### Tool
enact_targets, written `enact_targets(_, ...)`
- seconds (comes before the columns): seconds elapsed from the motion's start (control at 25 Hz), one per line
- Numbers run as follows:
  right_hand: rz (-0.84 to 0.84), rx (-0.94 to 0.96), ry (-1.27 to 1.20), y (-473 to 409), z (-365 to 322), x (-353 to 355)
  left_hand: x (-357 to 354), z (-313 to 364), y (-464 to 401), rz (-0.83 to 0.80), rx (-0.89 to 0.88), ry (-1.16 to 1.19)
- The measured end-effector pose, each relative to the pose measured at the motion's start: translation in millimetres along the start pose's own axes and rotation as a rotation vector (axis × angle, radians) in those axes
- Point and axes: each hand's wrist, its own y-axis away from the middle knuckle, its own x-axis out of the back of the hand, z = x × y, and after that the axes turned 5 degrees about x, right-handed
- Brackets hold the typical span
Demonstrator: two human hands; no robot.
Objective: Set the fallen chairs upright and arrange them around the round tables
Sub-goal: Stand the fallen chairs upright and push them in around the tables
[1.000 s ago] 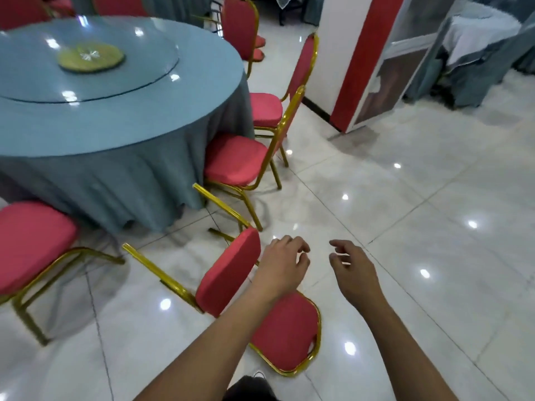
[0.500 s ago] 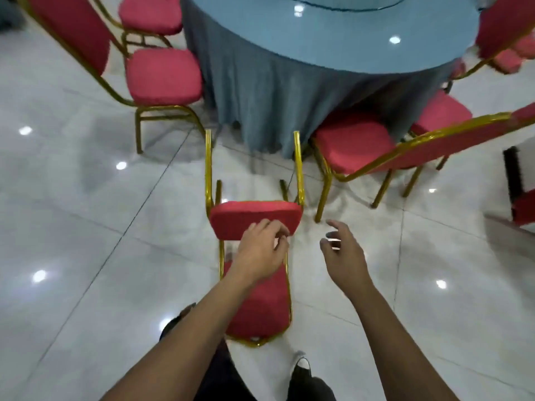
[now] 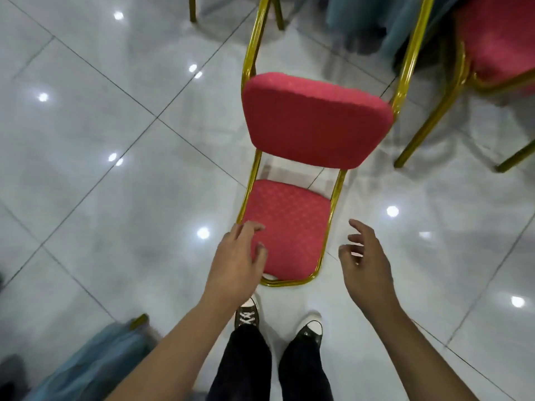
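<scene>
Both hands reach down and forward with fingers loosely spread, holding nothing: left hand (image 3: pixel 238 263) over the near-left corner of the backrest, contact unclear, right hand (image 3: pixel 366 263) just right of the frame, apart from it. Fallen chair (image 3: pixel 315 120) lies on its back on the glossy grey tiled floor (image 3: pixel 95 175), centre frame, backrest near, legs pointing far. Padded red patterned fabric, rounded cushions, shiny gold tubular frame; another chair (image 3: pixel 492 44) stands far right.
</scene>
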Motion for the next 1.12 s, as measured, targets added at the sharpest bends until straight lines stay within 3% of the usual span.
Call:
enact_targets(0.24,-0.008,-0.067,0.047,-72.3,204.5,-147.0,-165.8,-192.9,-85.2,-0.04,0.133,-0.045)
enact_targets(0.36,0.039,-0.231,0.089,-101.3,297.6,-208.0,-235.8,-275.3,-129.1,-0.049,0.333,-0.074)
enact_targets(0.48,0.004,-0.39,0.083,-119.9,358.6,-249.1,-276.0,-334.8,-159.5,-0.001,0.57,0.082)
enact_targets(0.56,0.004,-0.398,0.039,-127.9,377.4,-265.2,-290.2,-356.2,-173.8,-0.018,0.575,0.215)
enact_targets(0.68,0.017,-0.379,-0.061,-137.0,376.2,-267.5,-289.9,-364.3,-184.1,-0.06,0.57,0.391)
enact_targets(0.84,-0.028,-0.357,0.014,-108.3,332.5,-229.8,-246.5,-343.3,-150.8,-0.063,0.557,0.3)
enact_targets(1.12,-0.125,-0.467,0.164,-36.7,101.3,-97.5,-30.2,-178.2,-50.1,0.033,0.532,0.085)
